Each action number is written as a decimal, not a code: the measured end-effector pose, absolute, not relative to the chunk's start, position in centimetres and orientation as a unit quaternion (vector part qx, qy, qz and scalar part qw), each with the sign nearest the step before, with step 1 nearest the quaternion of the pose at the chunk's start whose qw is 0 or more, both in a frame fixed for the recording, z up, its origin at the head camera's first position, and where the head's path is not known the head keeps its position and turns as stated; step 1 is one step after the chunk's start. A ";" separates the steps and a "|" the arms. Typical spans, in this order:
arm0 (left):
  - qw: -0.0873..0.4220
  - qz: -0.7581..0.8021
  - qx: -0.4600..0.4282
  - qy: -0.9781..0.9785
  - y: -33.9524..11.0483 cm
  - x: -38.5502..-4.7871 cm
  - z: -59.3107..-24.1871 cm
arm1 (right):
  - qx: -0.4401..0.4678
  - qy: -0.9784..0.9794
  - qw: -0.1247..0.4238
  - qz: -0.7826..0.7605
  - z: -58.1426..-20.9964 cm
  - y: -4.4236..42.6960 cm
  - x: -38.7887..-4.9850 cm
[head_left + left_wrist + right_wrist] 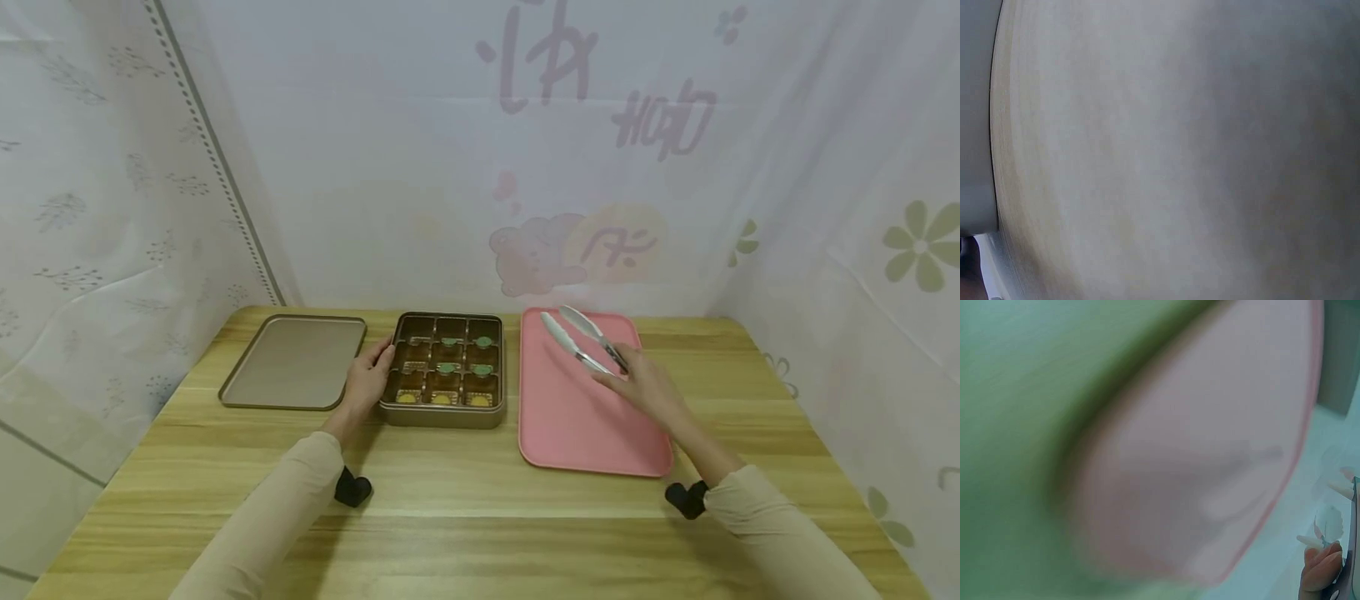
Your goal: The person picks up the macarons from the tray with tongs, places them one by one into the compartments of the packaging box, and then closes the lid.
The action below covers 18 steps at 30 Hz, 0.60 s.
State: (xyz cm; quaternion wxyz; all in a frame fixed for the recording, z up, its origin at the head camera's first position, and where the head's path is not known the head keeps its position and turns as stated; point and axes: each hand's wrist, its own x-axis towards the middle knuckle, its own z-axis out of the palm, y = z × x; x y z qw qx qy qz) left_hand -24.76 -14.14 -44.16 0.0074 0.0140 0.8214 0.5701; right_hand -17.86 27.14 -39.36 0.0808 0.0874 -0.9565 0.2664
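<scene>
A gold-brown square box (442, 417) stands mid-table, its insert split into several compartments. Yellow round pieces (442, 400) lie in the front row; green round pieces (481, 369) sit in the middle and right columns behind them. At the box's left side, my left hand (366, 379) holds the wall, thumb by the rim. The box wall (975, 119) fills the left edge of the left wrist view. My right hand (643, 385) grips metal tongs (577, 354) by the handle above a pink tray (570, 425). The tongs' arms are spread, with nothing visible between them.
Left of the box lies a flat gold-brown tray or lid (300, 362) with a raised rim. The wooden table (450, 542) carries everything. A printed cloth (390, 183) hangs behind and at both sides.
</scene>
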 end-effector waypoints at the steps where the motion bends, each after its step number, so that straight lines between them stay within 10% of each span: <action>1: 0.008 0.570 0.015 0.822 -14.2 -24.7 -44.1 | 0.073 -0.958 0.079 0.265 -39.6 28.3 -17.5; 18: 0.009 0.570 0.020 0.821 -14.3 -24.6 -44.2 | -0.102 -0.967 0.099 0.212 -42.7 41.0 -11.8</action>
